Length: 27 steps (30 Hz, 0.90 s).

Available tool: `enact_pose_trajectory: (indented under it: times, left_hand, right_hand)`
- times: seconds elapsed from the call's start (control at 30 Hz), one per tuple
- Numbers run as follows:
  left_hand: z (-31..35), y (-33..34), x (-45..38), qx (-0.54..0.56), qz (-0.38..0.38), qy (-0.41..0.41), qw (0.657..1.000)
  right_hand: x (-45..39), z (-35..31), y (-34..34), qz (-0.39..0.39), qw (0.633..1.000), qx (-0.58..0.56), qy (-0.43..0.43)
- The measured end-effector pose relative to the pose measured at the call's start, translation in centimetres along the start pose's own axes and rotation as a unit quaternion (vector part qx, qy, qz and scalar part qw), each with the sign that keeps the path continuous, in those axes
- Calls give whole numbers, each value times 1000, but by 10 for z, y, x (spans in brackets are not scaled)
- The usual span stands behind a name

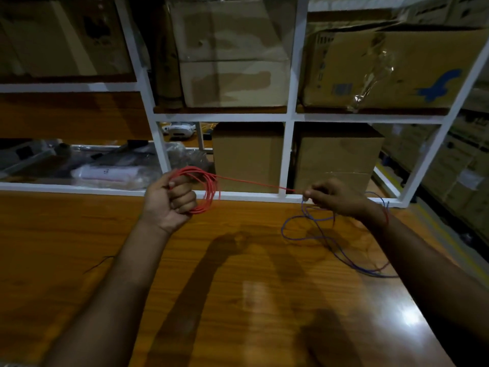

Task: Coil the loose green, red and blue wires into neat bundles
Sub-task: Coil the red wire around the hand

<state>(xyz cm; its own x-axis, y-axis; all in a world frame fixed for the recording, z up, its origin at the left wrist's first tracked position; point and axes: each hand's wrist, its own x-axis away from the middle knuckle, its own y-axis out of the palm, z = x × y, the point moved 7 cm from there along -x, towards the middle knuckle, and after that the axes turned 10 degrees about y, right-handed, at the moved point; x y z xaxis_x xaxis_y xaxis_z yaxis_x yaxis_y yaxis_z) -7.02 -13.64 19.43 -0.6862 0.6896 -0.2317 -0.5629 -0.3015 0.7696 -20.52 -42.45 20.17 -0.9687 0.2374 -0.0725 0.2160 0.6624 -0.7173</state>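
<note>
Red wire (209,192): loops bunched in left hand (169,201), fist clamped round them. Free tail runs taut rightward, roughly horizontal, to right hand (334,196), which pinches it. Blue wire (317,234) loose on the wooden table (238,287) under the right hand. Shelf rack (288,117) behind holds cardboard boxes (247,157).

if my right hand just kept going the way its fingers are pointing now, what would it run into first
The right hand points left along the taut red wire it pinches, so it would probably first meet the red coil held in the left hand. Nothing else shows in between, though depth is hard to judge.
</note>
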Motion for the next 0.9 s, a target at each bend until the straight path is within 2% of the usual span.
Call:
enact_pose_trajectory:
  times: [0.13, 0.2, 0.23, 0.33, 0.43, 0.47, 0.53, 0.7, 0.8, 0.9]
  left_hand:
    - [-25, 7, 1, -34, 47, -1, 998]
    - [-37, 10, -2, -31, 67, -1, 997]
    - [-42, 12, -3, -28, 76, 0, 997]
    - [-49, 17, -7, -22, 96, 16, 995]
    - [-49, 21, -9, -40, 115, 37, 992]
    - [-49, 21, -9, -59, 122, 45, 990]
    - [-49, 20, -8, -114, 132, 54, 983]
    - [-65, 24, -1, -266, 124, 37, 955]
    - [-80, 36, 5, -374, 69, 17, 925]
    - [-86, 53, 11, -458, 5, -7, 889]
  right_hand:
    - [-12, 29, 7, 154, 981, 37, 114]
    - [-6, 20, 25, 219, 952, 133, 167]
    - [0, 8, 36, 234, 937, 202, 160]
    - [14, -33, 70, 193, 899, 388, 59]
    - [29, -68, 102, 64, 880, 457, -110]
    - [35, -78, 106, 46, 871, 462, -162]
    - [44, -95, 105, 60, 865, 441, -231]
    - [57, -126, 90, 125, 868, 345, -333]
    - [53, -135, 75, 160, 875, 328, -319]
    - [38, -132, 55, 163, 903, 314, -245]
